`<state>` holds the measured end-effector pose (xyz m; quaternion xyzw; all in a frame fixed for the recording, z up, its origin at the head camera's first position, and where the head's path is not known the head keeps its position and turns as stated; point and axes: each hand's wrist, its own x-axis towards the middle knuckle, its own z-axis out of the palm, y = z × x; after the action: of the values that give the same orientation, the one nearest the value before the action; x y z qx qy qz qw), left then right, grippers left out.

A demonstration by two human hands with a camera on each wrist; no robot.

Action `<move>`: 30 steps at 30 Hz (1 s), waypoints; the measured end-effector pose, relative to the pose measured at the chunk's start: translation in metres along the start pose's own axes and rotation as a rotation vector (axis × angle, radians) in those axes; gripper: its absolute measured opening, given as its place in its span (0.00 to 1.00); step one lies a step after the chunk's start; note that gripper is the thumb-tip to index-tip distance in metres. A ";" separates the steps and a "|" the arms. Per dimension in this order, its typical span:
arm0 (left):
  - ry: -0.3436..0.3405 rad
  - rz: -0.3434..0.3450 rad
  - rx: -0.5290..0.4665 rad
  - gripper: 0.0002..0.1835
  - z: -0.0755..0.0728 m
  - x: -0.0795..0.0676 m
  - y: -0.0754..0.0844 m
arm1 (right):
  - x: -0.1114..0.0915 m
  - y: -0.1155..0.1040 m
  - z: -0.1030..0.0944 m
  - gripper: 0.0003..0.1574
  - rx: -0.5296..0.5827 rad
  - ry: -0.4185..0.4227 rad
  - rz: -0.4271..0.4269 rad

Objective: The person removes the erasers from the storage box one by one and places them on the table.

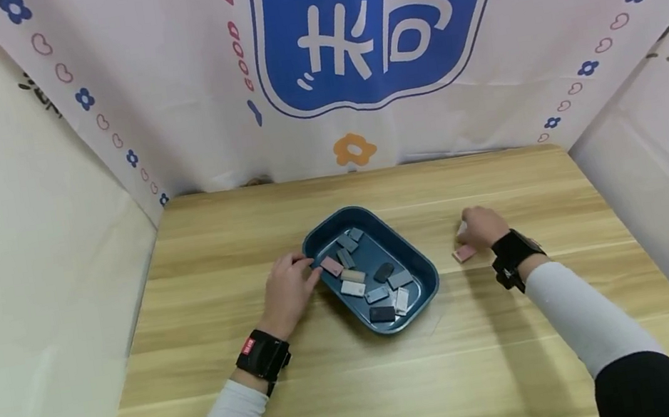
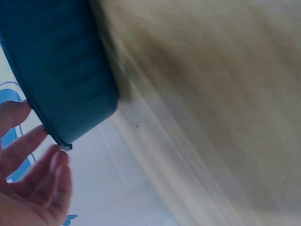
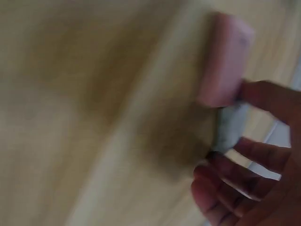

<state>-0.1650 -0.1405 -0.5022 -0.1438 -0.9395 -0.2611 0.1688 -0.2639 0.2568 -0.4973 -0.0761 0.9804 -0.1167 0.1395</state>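
A dark blue tray (image 1: 424,268) stands on the table, holding several small flat blocks, among them a pink block (image 1: 332,266), a beige block (image 1: 353,275) and a black block (image 1: 382,314). My left hand (image 1: 287,295) touches the tray's rim at its left side with fairly straight fingertips; the left wrist view shows the tray's outer wall (image 2: 70,70) beside them. To the right of the tray, my right hand (image 1: 483,228) pinches a small whitish-grey block (image 3: 231,123) between thumb and fingers. Right beside it is another pink block (image 3: 225,61), close to the thumb tip.
The wooden table (image 1: 363,399) reaches back to a printed white cloth (image 1: 197,114). More white cloth hangs at the left and right sides. The right wrist view is blurred.
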 end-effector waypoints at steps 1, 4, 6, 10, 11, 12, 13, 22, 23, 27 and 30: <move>0.004 0.010 -0.006 0.12 0.000 0.001 0.000 | -0.003 0.006 0.004 0.30 0.015 -0.003 0.011; 0.008 0.032 -0.016 0.10 -0.001 0.005 -0.001 | -0.008 0.006 0.004 0.35 0.040 0.037 0.012; 0.007 0.040 -0.018 0.10 -0.001 0.005 -0.002 | -0.009 -0.008 -0.006 0.36 0.040 0.059 -0.018; 0.011 0.035 -0.020 0.10 -0.001 0.004 -0.002 | -0.011 -0.061 -0.032 0.30 0.008 0.093 -0.187; 0.012 0.034 -0.022 0.10 0.000 0.004 -0.002 | -0.013 -0.078 -0.037 0.28 0.002 0.085 -0.231; 0.014 0.031 -0.024 0.10 0.000 0.003 -0.001 | -0.014 -0.094 -0.040 0.27 -0.016 0.074 -0.275; 0.013 0.028 -0.025 0.10 0.001 0.003 -0.001 | -0.015 -0.109 -0.040 0.25 -0.038 0.061 -0.320; 0.008 0.007 -0.051 0.10 0.010 0.001 0.010 | -0.008 -0.160 0.025 0.12 -0.291 -0.177 -0.394; 0.006 0.014 -0.051 0.10 0.011 0.001 0.011 | -0.007 -0.159 0.031 0.11 -0.311 -0.189 -0.379; 0.011 0.027 -0.041 0.11 0.015 0.001 0.011 | -0.007 -0.162 0.042 0.06 -0.328 -0.180 -0.372; 0.035 0.021 -0.034 0.11 0.016 -0.001 0.009 | -0.007 -0.167 0.043 0.03 -0.344 -0.166 -0.402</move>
<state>-0.1644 -0.1246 -0.5112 -0.1518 -0.9303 -0.2778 0.1854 -0.2254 0.0882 -0.4940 -0.3011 0.9362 0.0327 0.1785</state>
